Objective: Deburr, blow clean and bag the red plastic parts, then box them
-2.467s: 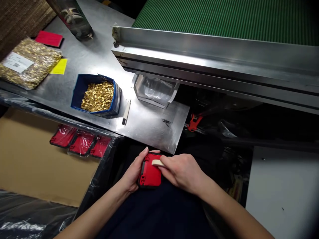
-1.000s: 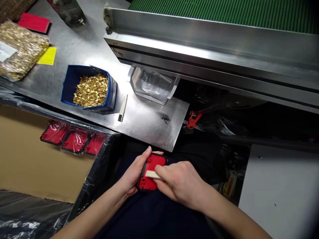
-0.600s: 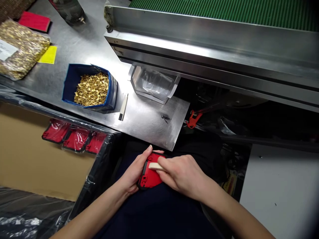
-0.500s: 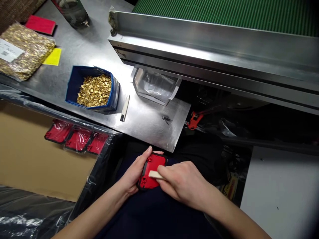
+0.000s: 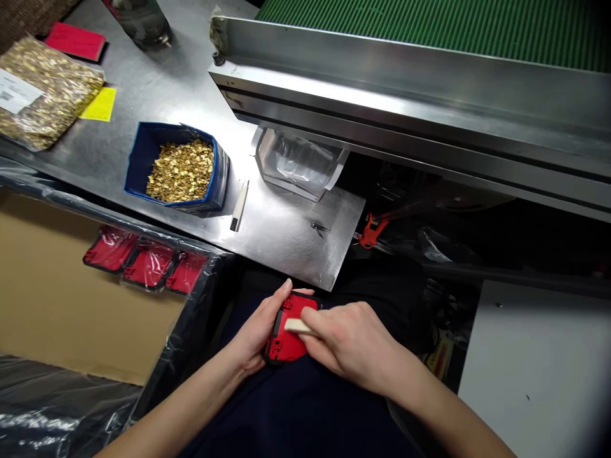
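- The red part (image 5: 285,336) sits on the person's lap, just below the near edge of the steel table (image 5: 286,248). Its long axis runs roughly toward and away from the body, tipped a bit to the right at the far end.
- Left hand (image 5: 255,331) cups it from the left, thumb laid along the far-left edge, fingers wrapped underneath, so it's gripping the part.
- Right hand (image 5: 351,340) comes in from the right and pinches a pale stick (image 5: 296,326), with the stick's tip lying across the upper face of the part. The stick runs nearly crosswise to the part's long axis.
- Both forearms angle in from the bottom corners, wrists low over the dark apron.
- Further out: a blue box (image 5: 177,170) of small brass bits on the table, a second stick (image 5: 239,205) beside it, and wrapped red parts (image 5: 147,264) in the carton (image 5: 57,305) at left.
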Demonstrator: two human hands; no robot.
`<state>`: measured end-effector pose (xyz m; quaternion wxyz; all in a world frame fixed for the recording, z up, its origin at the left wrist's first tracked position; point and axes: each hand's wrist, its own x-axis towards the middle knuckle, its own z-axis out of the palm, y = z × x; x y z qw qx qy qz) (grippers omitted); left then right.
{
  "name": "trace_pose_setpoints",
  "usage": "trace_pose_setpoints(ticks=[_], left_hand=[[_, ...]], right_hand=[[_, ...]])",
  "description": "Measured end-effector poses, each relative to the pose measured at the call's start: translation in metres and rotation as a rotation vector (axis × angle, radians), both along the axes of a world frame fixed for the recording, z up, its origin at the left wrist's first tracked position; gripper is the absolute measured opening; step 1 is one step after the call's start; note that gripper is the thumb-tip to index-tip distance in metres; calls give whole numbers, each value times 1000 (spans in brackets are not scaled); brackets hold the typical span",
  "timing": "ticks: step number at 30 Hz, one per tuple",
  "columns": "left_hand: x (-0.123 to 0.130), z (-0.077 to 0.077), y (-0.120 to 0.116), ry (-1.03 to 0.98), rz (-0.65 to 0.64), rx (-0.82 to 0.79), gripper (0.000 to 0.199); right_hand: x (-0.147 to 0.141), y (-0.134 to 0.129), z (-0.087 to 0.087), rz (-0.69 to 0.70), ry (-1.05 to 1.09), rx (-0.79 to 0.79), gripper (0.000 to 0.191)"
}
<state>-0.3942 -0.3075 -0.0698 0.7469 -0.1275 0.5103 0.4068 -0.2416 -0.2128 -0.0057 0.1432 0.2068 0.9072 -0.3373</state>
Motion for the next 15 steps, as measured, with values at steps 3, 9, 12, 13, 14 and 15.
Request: trace_pose_setpoints(ticks=[3, 9, 12, 13, 14, 15], left_hand=[[0, 0, 0, 30, -3, 0, 56], [-2, 0, 0, 27, 16, -21, 57], [-2, 0, 0, 29, 13, -17, 57], [-2, 0, 0, 34, 8, -11, 58], [-2, 0, 0, 37, 2, -7, 58], [-1, 0, 0, 37, -2, -6, 58]], right_hand=[[-2, 0, 2, 20, -11, 1, 17], [1, -1, -2, -40, -27, 19, 17], [2, -1, -3, -33, -18, -13, 17], [1, -1, -4, -30, -14, -11, 16], [0, 0, -4, -33, -11, -3, 15], [-1, 1, -4, -41, -11, 7, 13]])
